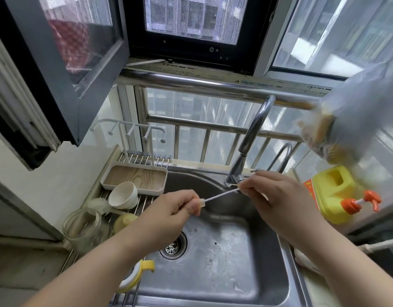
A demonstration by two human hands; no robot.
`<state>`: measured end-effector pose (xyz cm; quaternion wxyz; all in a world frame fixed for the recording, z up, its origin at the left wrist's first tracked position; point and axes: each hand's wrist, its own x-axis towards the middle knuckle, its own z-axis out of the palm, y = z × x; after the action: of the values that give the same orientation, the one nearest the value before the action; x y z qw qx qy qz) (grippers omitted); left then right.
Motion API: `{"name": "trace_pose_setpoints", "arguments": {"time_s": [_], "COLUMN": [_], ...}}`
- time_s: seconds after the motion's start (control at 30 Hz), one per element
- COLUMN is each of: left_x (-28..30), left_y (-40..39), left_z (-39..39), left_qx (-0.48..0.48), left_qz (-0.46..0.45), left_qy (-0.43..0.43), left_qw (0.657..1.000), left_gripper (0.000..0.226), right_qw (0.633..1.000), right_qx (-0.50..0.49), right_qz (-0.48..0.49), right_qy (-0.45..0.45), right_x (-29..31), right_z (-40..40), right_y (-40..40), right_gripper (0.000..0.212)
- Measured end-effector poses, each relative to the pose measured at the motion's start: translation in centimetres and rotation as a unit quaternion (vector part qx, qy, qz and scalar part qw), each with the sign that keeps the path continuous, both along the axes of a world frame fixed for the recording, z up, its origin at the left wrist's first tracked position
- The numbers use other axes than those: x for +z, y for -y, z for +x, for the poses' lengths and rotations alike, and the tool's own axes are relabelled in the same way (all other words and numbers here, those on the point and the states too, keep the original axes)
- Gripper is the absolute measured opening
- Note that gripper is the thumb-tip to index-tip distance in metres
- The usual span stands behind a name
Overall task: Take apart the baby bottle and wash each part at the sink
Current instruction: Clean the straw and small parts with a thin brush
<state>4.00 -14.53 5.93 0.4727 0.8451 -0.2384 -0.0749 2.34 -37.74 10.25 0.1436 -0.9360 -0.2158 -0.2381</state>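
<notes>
A small pale tube piece (201, 202) is pinched at the fingertips of the left hand (175, 209), whose fingers are curled around it. From it a thin white brush (222, 194) runs up and to the right to the right hand (277, 196), where its far end is pinched between thumb and fingertips just below the faucet (253, 138) head. The long axis thus lies between the two hands, slanting from lower left to upper right; the tube piece is held by the left hand, the brush by the right. Whether the brush is threaded inside the piece cannot be told.

Both hands are held above the sink (224, 251) basin, with the drain (174, 245) below the left wrist and open room beneath. No water stream is made out. The next stroke is judged to run along that slanted axis, with the faucet head close at the upper end.

On the rack at the left, a glass bottle body (82, 227), a white cap (123, 195) and a yellowish part (124, 221) are set apart; a yellow-and-white piece (138, 275) lies at the sink's near left edge.
</notes>
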Motion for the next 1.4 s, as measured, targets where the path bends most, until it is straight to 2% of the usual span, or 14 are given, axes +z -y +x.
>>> {"name": "trace_pose_setpoints", "arguments": {"time_s": [0.1, 0.17, 0.23, 0.33, 0.4, 0.5, 0.6, 0.7, 0.83, 0.97, 1.07, 1.2, 1.33, 1.4], "left_x": [-0.3, -0.4, -0.3, -0.2, -0.2, -0.1, 0.2, 0.4, 0.4, 0.1, 0.1, -0.2, 0.0, 0.0], "left_y": [-0.1, -0.4, -0.4, 0.0, 0.0, 0.0, 0.4, 0.6, 1.0, 0.7, 1.0, 0.5, 0.9, 0.9], "left_z": [0.3, 0.3, 0.4, 0.5, 0.5, 0.6, 0.5, 0.8, 0.9, 1.1, 1.0, 1.2, 1.0, 0.9], "left_qx": [0.004, 0.000, 0.007, 0.008, 0.002, 0.002, -0.006, -0.014, -0.027, -0.014, -0.021, -0.009, -0.014, -0.012], "left_qz": [-0.016, -0.016, -0.021, -0.020, -0.013, -0.011, -0.003, 0.000, -0.003, -0.011, -0.015, -0.013, -0.013, -0.018], "left_qy": [-0.013, -0.020, -0.028, -0.033, -0.032, -0.030, -0.027, -0.022, -0.011, -0.005, -0.008, -0.007, -0.010, -0.020], "left_qw": [1.000, 1.000, 0.999, 0.999, 0.999, 0.999, 1.000, 1.000, 1.000, 1.000, 1.000, 1.000, 1.000, 1.000], "left_gripper": [0.027, 0.031, 0.027, 0.024, 0.023, 0.023, 0.022, 0.023, 0.021, 0.019, 0.022, 0.022, 0.024, 0.024], "right_qw": [0.999, 0.999, 0.999, 0.999, 0.999, 1.000, 0.998, 0.999, 0.998, 0.996, 0.997, 0.993, 0.993, 0.987], "right_qx": [0.036, 0.029, 0.016, 0.024, 0.021, 0.020, 0.055, 0.018, 0.053, -0.003, 0.033, 0.003, 0.045, 0.039], "right_qz": [-0.016, 0.010, 0.024, -0.020, -0.001, 0.003, -0.031, -0.004, -0.015, 0.087, 0.030, 0.102, 0.054, 0.100], "right_qy": [-0.023, -0.030, -0.026, -0.030, -0.031, 0.007, 0.023, 0.041, -0.021, -0.033, -0.060, -0.052, -0.090, -0.120], "right_x": [-0.8, -0.3, 0.0, -0.6, -0.4, 0.3, 0.1, 0.9, -0.5, 0.1, -0.6, -0.3, -1.1, -0.5], "right_z": [-0.1, 0.1, 0.2, -0.2, -0.1, 0.4, 0.5, 0.8, 0.4, 1.1, 0.7, 1.7, 1.2, 1.7], "right_y": [-0.5, 0.4, 0.8, -0.4, 0.0, 0.6, 0.0, 0.6, -1.2, 0.4, -1.5, 0.2, -1.7, -0.6], "right_gripper": [0.010, 0.012, 0.016, 0.010, 0.010, 0.019, 0.015, 0.010, 0.006, 0.007, 0.009, 0.008, 0.010, 0.009]}}
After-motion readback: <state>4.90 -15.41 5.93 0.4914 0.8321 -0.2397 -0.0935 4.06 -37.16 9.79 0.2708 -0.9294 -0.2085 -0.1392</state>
